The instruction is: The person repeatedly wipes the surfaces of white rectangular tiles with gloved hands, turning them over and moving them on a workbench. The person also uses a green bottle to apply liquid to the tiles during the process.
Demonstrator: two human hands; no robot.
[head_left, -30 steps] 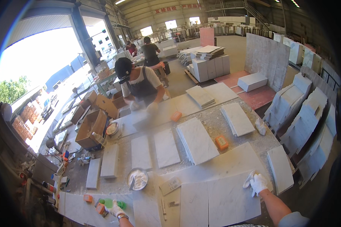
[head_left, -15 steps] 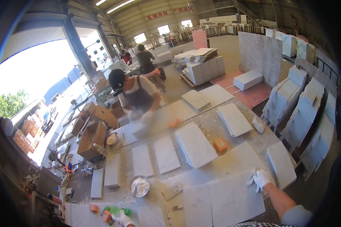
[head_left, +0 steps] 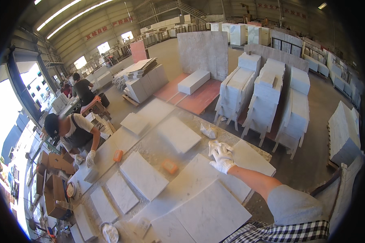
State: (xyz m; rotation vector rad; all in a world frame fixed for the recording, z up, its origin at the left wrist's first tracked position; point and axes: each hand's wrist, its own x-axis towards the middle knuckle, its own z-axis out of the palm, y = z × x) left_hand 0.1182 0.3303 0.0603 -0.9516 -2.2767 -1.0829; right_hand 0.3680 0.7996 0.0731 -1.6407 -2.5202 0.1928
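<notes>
My right hand (head_left: 222, 158), in a white work glove, reaches out over the near right part of the worktable. Its fingers look spread and bent over the pale slabs, and I make out nothing in them. Just beyond the fingertips lies a crumpled white cloth or bag (head_left: 209, 130). Under and right of the wrist is a white marble slab (head_left: 247, 162). Two large marble slabs (head_left: 209, 214) lie edge to edge in front of me. An orange block (head_left: 170, 166) sits beside a stack of marble tiles (head_left: 144, 175). My left hand is out of the picture.
Across the table, a person in a cap and apron (head_left: 79, 135) works with gloved hands at a tile. More tiles (head_left: 177, 134), a second orange block (head_left: 117, 155) and a bowl of white paste (head_left: 109, 232) are on the table. Stacked slabs (head_left: 267, 95) stand beyond its right edge.
The view has swung right. My right hand has moved from the near slab's edge to beside the crumpled white item. My left hand, earlier near a green bottle, has left the picture.
</notes>
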